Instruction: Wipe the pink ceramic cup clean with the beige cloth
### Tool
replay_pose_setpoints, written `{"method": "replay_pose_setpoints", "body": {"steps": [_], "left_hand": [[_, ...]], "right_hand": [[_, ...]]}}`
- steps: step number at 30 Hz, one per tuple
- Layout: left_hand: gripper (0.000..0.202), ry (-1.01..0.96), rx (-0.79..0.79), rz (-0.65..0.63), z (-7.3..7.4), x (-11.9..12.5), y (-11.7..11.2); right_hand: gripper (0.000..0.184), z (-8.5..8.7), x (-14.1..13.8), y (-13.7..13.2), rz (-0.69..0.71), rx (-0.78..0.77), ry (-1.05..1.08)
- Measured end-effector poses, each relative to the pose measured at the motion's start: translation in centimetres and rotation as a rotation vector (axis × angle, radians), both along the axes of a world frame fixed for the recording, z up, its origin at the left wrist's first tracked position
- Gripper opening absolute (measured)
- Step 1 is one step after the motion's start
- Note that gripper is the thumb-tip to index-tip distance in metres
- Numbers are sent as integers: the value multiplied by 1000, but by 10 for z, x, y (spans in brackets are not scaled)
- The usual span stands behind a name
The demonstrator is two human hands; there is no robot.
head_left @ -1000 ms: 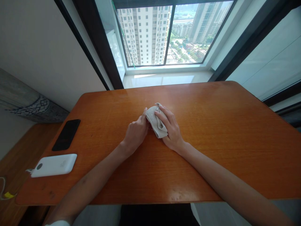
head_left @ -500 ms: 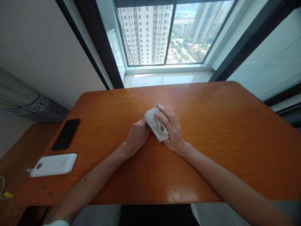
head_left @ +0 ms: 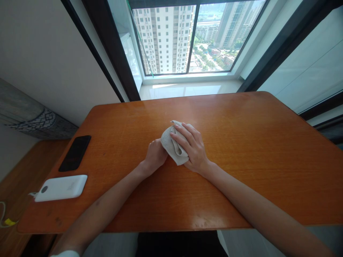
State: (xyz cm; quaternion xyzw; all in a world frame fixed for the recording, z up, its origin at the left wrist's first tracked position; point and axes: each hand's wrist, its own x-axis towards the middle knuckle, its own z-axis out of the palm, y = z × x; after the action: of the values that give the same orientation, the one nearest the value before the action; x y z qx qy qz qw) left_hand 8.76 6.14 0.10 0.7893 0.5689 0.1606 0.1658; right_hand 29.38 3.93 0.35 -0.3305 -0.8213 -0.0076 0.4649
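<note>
A folded pale grey cloth [head_left: 171, 145] is between my two hands, above the middle of the wooden table [head_left: 241, 142]. My right hand [head_left: 191, 144] lies over the cloth from the right, its fingers curved across the top and gripping it. On the left, my left hand [head_left: 156, 153] is closed with its knuckles up, against the cloth's left edge. The cloth covers its fingertips, so what they grip underneath is hidden.
A black phone [head_left: 75, 152] lies near the table's left edge. Closer to me is a white power bank [head_left: 61, 188] with a cable plugged into its left end. Beyond the far edge are a window sill [head_left: 187, 90] and a window.
Both hands and the cloth have shifted slightly left and toward me. The cloth now covers more of my left hand's fingers, and my right hand reaches further over it.
</note>
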Motion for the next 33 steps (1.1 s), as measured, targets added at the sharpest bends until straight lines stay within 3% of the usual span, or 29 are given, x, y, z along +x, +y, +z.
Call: {"method": "replay_pose_setpoints", "body": {"steps": [7,11,13,17,19,24,33], "left_hand": [[22,85,3,26,5,1,-3],[49,-195,165,29,1,1,-4],[59,-366,267,-37,-2,1,-3],[47,-533,406,-226,-6,-1,0],[41,-549,428,-253,-7,-3,2],[32,-471,437,-180,-10,-4,2],[48,-536,293,-57,-11,1,3]], "right_hand": [[68,-1,2,1,7,-2,-11],[69,-2,4,2,20,-8,-13],[68,-2,4,1,25,-24,0],[67,-2,4,1,24,-19,7],[67,-2,4,0,18,-10,-3],[66,0,5,1,7,-58,32],[61,-2,3,4,49,-172,177]]}}
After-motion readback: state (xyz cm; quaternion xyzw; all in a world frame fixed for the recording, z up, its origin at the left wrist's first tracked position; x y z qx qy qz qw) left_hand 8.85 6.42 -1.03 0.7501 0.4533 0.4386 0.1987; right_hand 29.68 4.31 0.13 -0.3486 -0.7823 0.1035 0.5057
